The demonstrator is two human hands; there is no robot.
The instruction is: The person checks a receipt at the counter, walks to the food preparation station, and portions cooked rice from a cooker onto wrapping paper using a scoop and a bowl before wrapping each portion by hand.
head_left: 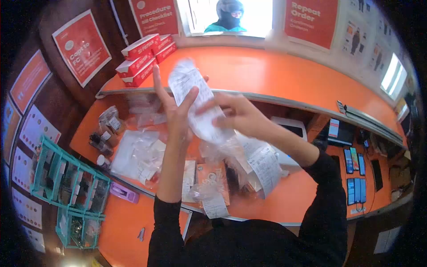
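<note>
My left hand [174,107] holds a stack of long white printed receipts [195,89], its thumb pressed on the front and its index finger pointing up. My right hand [233,110], smeared by motion, has its fingers curled on the lower part of the same stack. The receipts are held tilted above the counter, their upper end fanned out. Below them lie clear plastic bags [140,153], some with paper slips. A bag with a long printed receipt [264,167] lies under my right forearm. Another receipt [215,207] lies near the counter's front edge.
Red and white boxes [142,58] are stacked on the raised orange shelf [267,66]. Teal bins [73,178] and a purple stapler-like object [124,192] are at left. Several phones [356,169] and a screen [340,132] are at right. A helmeted person [227,18] stands beyond the window.
</note>
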